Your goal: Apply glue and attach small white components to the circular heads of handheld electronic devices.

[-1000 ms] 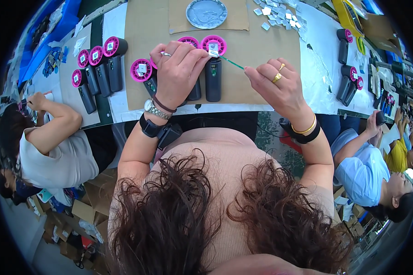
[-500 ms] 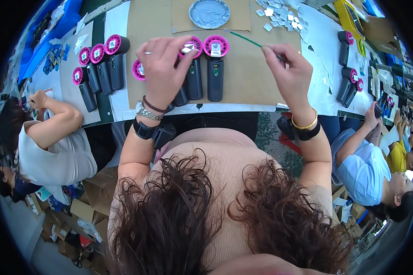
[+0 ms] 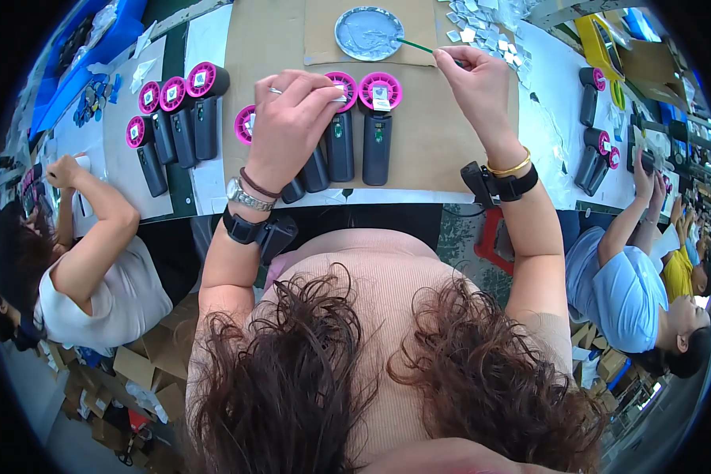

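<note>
My right hand (image 3: 474, 87) pinches a thin green stick (image 3: 416, 47), its tip in the grey paste of a round dish (image 3: 340, 35). My left hand (image 3: 292, 118) is closed over the row of handheld fans, with the pale edge of a small square tile (image 3: 338, 99) at its fingertips. Beside it lies a dark grey fan (image 3: 377, 150) with a pink round head and a pale square at its centre. Another fan (image 3: 340, 146) lies partly under my left fingers. Further left, a pink fan head (image 3: 245, 124) shows beside my left hand, which hides part of that group.
Loose silvery square tiles (image 3: 490, 38) are scattered at the back right. Several more fans (image 3: 205, 126) lie at the left, and others (image 3: 591, 170) at the right. Cardboard (image 3: 442, 158) covers the table's middle. Co-workers sit on both sides, a white sleeve (image 3: 103, 292) left and a blue shirt (image 3: 624, 292) right.
My right hand has moved up and left, bringing the stick's tip from the dish's edge into the paste. My left hand has shifted slightly right and down, still at the fans.
</note>
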Demonstrator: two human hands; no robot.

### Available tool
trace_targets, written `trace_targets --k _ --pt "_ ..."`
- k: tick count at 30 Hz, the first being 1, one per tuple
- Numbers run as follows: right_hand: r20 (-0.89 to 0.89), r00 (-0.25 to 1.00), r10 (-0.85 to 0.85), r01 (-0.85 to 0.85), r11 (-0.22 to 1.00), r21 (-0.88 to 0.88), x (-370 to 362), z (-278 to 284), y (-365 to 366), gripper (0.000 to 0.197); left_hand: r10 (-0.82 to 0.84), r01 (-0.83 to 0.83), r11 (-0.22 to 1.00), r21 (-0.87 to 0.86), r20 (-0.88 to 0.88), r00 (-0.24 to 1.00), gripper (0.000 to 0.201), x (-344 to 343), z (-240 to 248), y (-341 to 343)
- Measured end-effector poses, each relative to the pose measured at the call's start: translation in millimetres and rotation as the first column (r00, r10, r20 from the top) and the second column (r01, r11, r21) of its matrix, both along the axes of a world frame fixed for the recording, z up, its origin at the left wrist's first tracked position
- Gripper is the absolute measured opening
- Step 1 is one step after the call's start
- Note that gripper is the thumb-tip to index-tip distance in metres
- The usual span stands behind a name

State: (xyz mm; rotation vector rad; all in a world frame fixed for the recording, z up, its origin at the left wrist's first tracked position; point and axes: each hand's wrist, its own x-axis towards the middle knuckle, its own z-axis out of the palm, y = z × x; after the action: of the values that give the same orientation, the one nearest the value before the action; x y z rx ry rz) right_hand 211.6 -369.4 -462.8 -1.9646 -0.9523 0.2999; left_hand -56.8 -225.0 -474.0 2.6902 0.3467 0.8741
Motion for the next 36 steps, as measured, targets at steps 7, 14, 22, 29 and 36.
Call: trace_targets --k 7,14,22,29,36 --pt "0.014 1.0 0.0 0.0 1.0 -0.01 5.8 -11.5 14.1 0.027 0.011 -0.011 1.0 -0.024 -0.011 1.0 0.017 4.0 -2.0 -2.8" --pt "-0.157 0.987 0.036 -0.029 0.998 0.048 12.7 -22.2 15.0 0.025 0.01 -0.01 0.999 -0.037 -0.015 1.0 0.018 2.1 0.8 -6.1" --pt "-0.407 0.911 0.075 -0.028 0.992 0.12 13.1 -12.8 9.0 0.023 0.027 -0.026 0.999 0.026 -0.016 1.0 0.018 -2.5 1.3 -8.9" --pt "-0.297 0.954 0.034 -0.001 0.994 0.111 6.6 -5.5 5.3 0.021 0.031 -0.03 0.999 0.026 -0.013 0.999 0.019 -5.7 0.6 -10.6" --pt "-0.67 0.732 0.121 0.065 0.967 0.247 23.6 -1.8 -3.9 0.021 0.049 -0.047 0.997 0.067 -0.024 0.999 0.02 -10.8 -5.1 -15.1"
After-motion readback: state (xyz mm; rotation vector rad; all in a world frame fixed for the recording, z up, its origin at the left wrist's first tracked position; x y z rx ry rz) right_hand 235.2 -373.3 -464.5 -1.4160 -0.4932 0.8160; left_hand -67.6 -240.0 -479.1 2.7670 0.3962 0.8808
